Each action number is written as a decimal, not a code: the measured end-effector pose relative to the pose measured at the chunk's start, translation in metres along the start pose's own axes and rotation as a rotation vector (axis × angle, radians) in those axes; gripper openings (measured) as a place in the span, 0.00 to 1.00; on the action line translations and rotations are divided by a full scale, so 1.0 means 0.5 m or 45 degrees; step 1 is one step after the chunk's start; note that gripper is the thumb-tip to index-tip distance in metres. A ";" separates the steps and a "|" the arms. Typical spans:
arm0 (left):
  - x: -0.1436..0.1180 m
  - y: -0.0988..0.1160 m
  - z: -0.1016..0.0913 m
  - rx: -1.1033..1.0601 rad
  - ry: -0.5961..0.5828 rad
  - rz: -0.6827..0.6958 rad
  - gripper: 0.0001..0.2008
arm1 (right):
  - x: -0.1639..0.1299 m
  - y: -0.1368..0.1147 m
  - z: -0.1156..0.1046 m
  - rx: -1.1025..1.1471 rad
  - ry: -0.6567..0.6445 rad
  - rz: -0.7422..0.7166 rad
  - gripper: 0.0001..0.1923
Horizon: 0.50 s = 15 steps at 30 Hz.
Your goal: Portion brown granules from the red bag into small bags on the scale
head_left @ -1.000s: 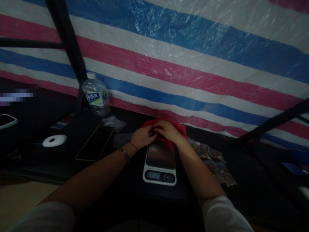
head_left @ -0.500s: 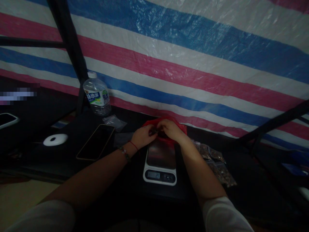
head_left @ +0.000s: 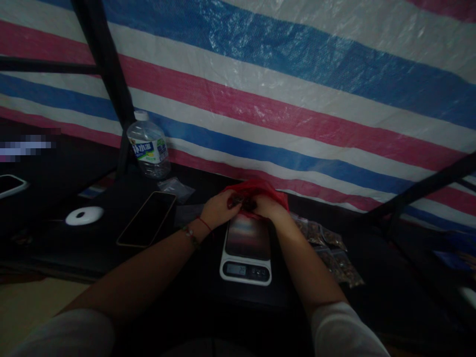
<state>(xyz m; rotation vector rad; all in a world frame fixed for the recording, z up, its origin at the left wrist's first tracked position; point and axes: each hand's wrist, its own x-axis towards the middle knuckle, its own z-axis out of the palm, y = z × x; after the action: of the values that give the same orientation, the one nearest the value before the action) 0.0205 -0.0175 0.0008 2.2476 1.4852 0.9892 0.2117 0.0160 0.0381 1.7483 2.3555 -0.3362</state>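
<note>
A dark counter [head_left: 178, 277] runs across the dim scene, backed by a woven tarpaulin [head_left: 282, 79] striped in blue, white and pink, with black frame poles [head_left: 107, 84] crossing in front of it at left and right. On the counter stand one clear water bottle [head_left: 148, 148] with a white cap at the far left, one phone [head_left: 146, 219] lying face up with a dark screen to the near right of it, one round white disc [head_left: 84, 215] further left, and the corner of a second phone [head_left: 11, 184] at the left edge. One white kitchen scale [head_left: 246, 249] sits in the middle, its steel platform bare and its small display lit but too dim to read. Just beyond the scale lies one red plastic bag [head_left: 265, 188], and to the right of it a heap of small clear packets [head_left: 329, 248] with brownish contents, too jumbled to count; one more clear packet [head_left: 175, 188] lies near the bottle. Both forearms reach forward from white sleeves and meet over the far edge of the scale. The left hand [head_left: 220, 210], with a red string and a bead bracelet at the wrist, and the right hand [head_left: 265, 207] are curled with fingertips together, pinching small dark pieces [head_left: 242, 202] at the mouth of the red bag.
</note>
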 end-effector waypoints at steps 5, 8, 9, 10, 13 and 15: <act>-0.001 0.000 0.000 -0.001 0.002 0.005 0.17 | 0.012 0.001 0.001 0.069 0.068 -0.057 0.12; 0.000 0.000 -0.001 0.011 -0.007 -0.007 0.17 | 0.020 0.005 0.007 0.197 0.198 -0.150 0.13; 0.000 0.001 -0.002 0.012 -0.009 -0.011 0.17 | 0.023 0.007 0.010 0.245 0.250 -0.206 0.15; 0.000 0.001 -0.002 0.012 -0.011 -0.011 0.17 | 0.025 0.007 0.014 0.280 0.287 -0.265 0.17; 0.001 0.001 -0.002 0.004 -0.014 0.003 0.16 | 0.029 0.005 0.024 0.280 0.280 -0.360 0.20; 0.001 0.001 -0.001 0.000 -0.010 0.011 0.16 | 0.031 0.001 0.028 0.225 0.226 -0.380 0.17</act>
<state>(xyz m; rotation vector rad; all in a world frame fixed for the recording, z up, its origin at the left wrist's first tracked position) 0.0205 -0.0176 0.0018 2.2576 1.4732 0.9820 0.2082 0.0262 0.0205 1.5504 2.7995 -0.4626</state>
